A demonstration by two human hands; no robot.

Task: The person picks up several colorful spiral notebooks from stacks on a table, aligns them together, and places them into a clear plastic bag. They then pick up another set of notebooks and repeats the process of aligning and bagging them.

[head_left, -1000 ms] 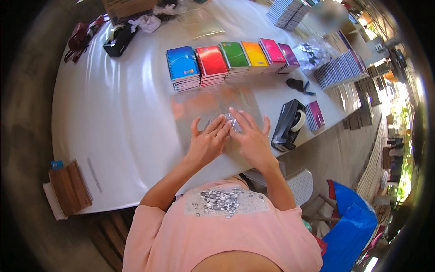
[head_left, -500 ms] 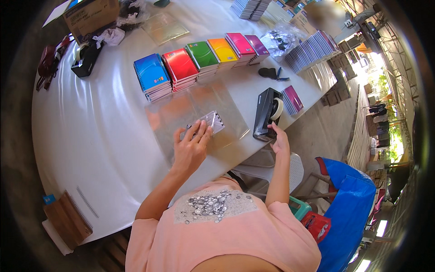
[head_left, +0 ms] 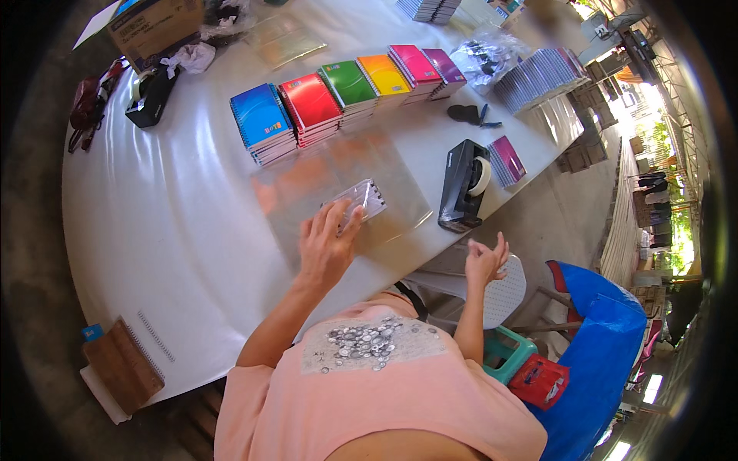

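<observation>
A small spiral-bound notepad bundle in clear plastic (head_left: 370, 197) lies on the large clear plastic sheets (head_left: 288, 201) in front of me. My left hand (head_left: 327, 244) presses on its near end, fingers bent over the wrap. Past the table's front edge, my right hand (head_left: 486, 263) is raised with thumb and fingers drawn together; anything between the fingertips is too small to make out. The black tape dispenser (head_left: 455, 196) with its tape roll stands just beyond that hand, apart from it. A purple notebook stack (head_left: 507, 160) sits beside the dispenser.
Behind the sheets runs a row of notebook stacks: blue (head_left: 261, 115), red (head_left: 309, 100), green (head_left: 347, 82), yellow, pink and purple. A dark tool with blue handles (head_left: 480, 117) lies farther right. Another tape dispenser (head_left: 154, 96) and a cardboard box (head_left: 154, 31) stand far left. A chair (head_left: 503, 296) adjoins the table.
My right hand has come away from the tape dispenser's near end, moving toward me and slightly right. My left hand remains on the wrapped bundle. The view has shifted slightly.
</observation>
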